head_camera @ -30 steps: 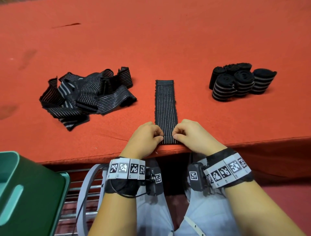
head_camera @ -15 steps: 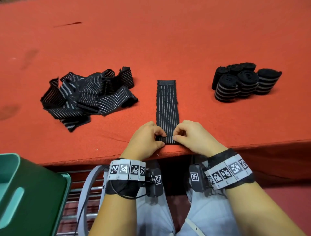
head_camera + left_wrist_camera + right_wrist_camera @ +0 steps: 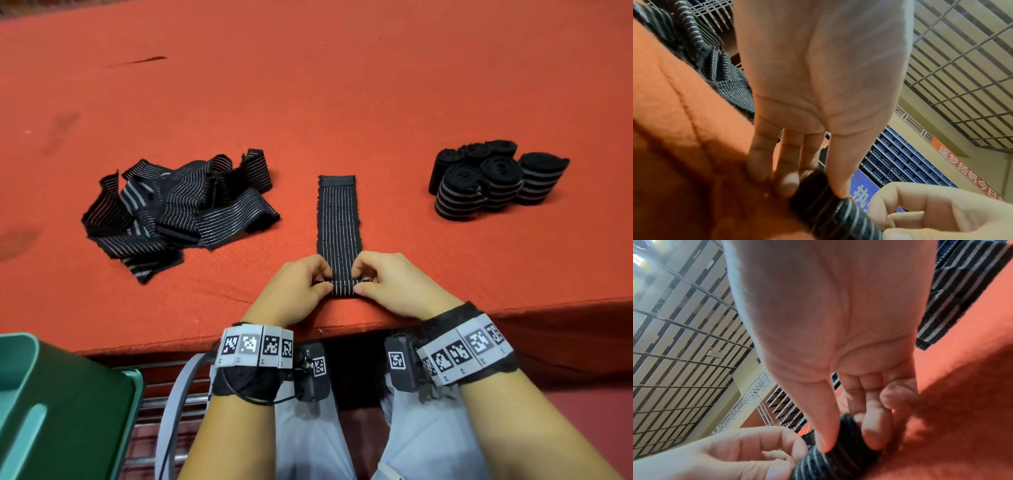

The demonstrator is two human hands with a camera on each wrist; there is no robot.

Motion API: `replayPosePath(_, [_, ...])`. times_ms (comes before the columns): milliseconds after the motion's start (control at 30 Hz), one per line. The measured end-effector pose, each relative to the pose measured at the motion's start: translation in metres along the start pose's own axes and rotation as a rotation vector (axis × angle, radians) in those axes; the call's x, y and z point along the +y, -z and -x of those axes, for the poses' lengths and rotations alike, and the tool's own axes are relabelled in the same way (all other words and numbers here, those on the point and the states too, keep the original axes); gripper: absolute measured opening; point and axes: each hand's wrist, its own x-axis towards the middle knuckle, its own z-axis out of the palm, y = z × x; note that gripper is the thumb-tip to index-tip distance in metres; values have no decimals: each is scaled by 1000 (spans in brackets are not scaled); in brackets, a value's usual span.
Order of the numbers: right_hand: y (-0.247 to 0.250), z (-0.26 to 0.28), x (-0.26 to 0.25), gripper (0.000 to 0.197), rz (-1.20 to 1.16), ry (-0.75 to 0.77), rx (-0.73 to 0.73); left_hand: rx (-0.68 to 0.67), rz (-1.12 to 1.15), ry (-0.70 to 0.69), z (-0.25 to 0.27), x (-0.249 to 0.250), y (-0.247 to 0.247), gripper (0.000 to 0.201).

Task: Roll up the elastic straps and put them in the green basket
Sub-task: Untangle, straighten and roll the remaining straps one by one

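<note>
While the flat strap (image 3: 339, 219) lies lengthwise on the red surface (image 3: 342, 85) with its near end turned over into a first small roll at the edge closest to the person, both hands are on that roll. The left hand (image 3: 294, 291) pinches one end between thumb and curled fingers (image 3: 785, 183), and the right hand (image 3: 394, 287) does the same at the other end, its fingers (image 3: 875, 431) tucked behind the roll and the thumb on top.

The roll is only a turn or so thick, so the likely failure is that it goes crooked: if one hand advances faster than the other, the layers will probably telescope sideways into a cone. The material looks springy, so a slack pinch could let the start uncurl. The roll also sits close to the surface's front edge, where a slip could drop it into the lap.

A loose pile of unrolled straps (image 3: 178, 212) lies to the left, well apart from the working strap, and a cluster of finished rolls (image 3: 493, 181) stands to the right. Neither blocks the rolling path ahead. The green basket (image 3: 133, 387) sits below the surface at the lower left; none of the rolls is in it yet.
</note>
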Motion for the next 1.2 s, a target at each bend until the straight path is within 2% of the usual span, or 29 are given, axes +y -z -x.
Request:
replayPosePath(233, [0, -8, 1, 9, 4, -19, -16, -14, 35, 29, -7, 1, 1, 3])
replayPosePath(400, [-1, -13, 1, 9, 55, -25, -7, 25, -24, 41, -14, -1, -2, 8])
replayPosePath(533, [-3, -16, 1, 6, 54, -56, 20, 106, -12, -10, -16, 0, -8, 7])
replayPosePath(633, [-4, -18, 1, 7, 48, -69, 53, 115, -22, -44, -14, -2, -8, 4])
replayPosePath(767, [-7, -16, -2, 8, 92, -41, 96, 70, -62, -44, -11, -5, -6, 30])
replayPosePath(833, [-10, -14, -4, 6, 119, -10, 88, 83, -88, -49, -11, -6, -6, 34])
replayPosePath(1000, [-11, -11, -5, 37, 185, -6, -22, 93, -122, -73, -12, -4, -7, 32])
replayPosePath(1200, [-5, -12, -4, 29, 191, 14, 19, 66, -144, -53, -12, 6, -10, 25])
